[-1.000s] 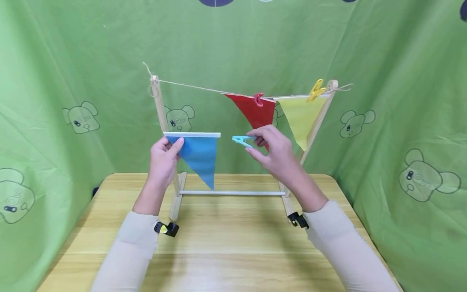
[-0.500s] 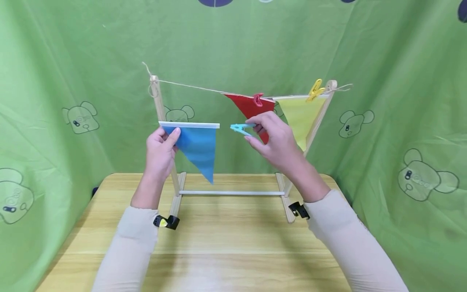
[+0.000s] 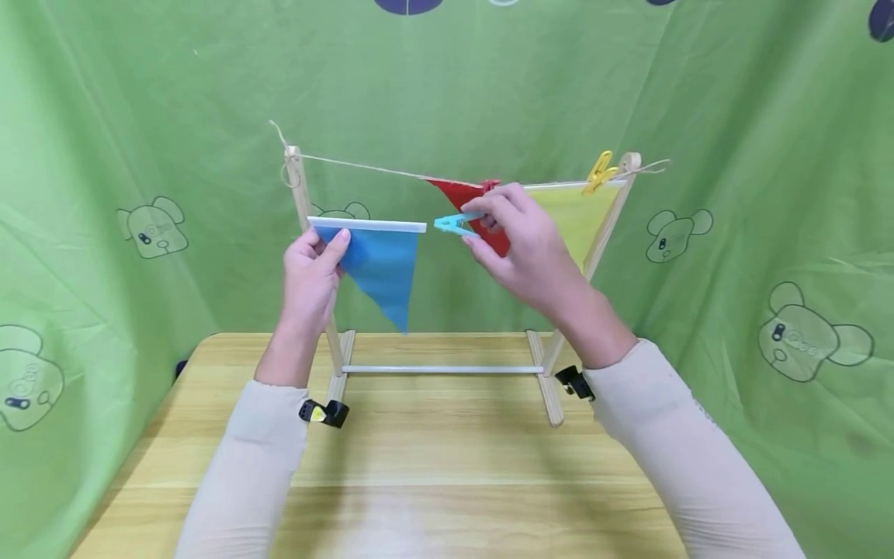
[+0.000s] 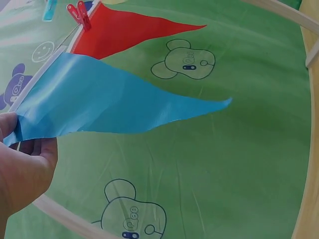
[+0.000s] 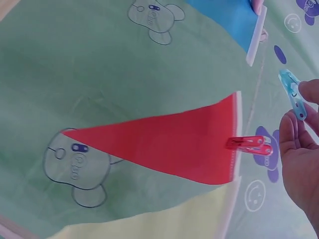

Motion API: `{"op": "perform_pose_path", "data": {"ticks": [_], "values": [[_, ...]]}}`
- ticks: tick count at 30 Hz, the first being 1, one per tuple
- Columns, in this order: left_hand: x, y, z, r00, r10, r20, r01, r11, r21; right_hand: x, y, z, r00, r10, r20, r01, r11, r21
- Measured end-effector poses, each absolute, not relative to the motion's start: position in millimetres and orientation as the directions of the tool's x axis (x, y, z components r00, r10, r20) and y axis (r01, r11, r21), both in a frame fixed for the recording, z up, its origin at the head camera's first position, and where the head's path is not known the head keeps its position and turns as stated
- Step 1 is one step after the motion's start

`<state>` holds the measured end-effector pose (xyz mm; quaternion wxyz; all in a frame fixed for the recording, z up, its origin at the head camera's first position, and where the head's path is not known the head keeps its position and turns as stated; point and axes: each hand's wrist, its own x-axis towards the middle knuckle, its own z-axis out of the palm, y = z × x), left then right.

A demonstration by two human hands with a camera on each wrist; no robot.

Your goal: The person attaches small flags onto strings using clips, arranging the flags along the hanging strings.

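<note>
The left hand (image 3: 312, 272) pinches the top left corner of a blue pennant (image 3: 380, 268) between thumb and fingers, holding it up by its white hem strip just below the string (image 3: 363, 165) and in front of the left post of the wooden rack (image 3: 304, 210). The right hand (image 3: 520, 244) pinches a light blue clothespin (image 3: 452, 224) between thumb and fingertips, its tip pointing left toward the pennant's right end, close to it but apart. Behind the right hand a red pennant (image 3: 482, 213) hangs from the string under a red clothespin (image 5: 249, 144), and beside it a yellow pennant (image 3: 576, 213) hangs under a yellow clothespin (image 3: 599, 171) near the right post. The rack stands on a wooden table (image 3: 433, 481) before a green bear-print cloth (image 3: 154, 229); no readable writing shows anywhere
</note>
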<state>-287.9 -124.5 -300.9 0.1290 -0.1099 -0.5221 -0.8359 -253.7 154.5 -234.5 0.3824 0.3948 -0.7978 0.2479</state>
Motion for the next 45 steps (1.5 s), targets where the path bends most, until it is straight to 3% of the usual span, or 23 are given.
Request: {"op": "perform_pose_path", "data": {"ticks": [8,16,25,45], "values": [[-292.9,-119.4,-293.1,-0.931,-0.12,0.345,0.361,-0.452,0.816,-252.8,147.0,-215.3,-0.357,-0.448,0.82,-0.827,0.56,-0.054],[-296.8,-113.3,-286.5,-0.91,-0.18,0.373,0.414,-0.438,0.798,-261.4,142.4,-193.7,-0.364,-0.459,0.81,-0.809,0.587,-0.031],[-303.7,-111.2,-283.4,-0.894,-0.215,0.393,0.448,-0.457,0.769,-275.5,139.9,-169.8,-0.518,-0.492,0.7,-0.753,0.65,-0.1],[-315.9,-111.1,-275.7,-0.911,-0.236,0.339,0.412,-0.526,0.744,-290.1,113.4,-127.7,-0.645,-0.574,0.505,-0.691,0.72,-0.064]]}}
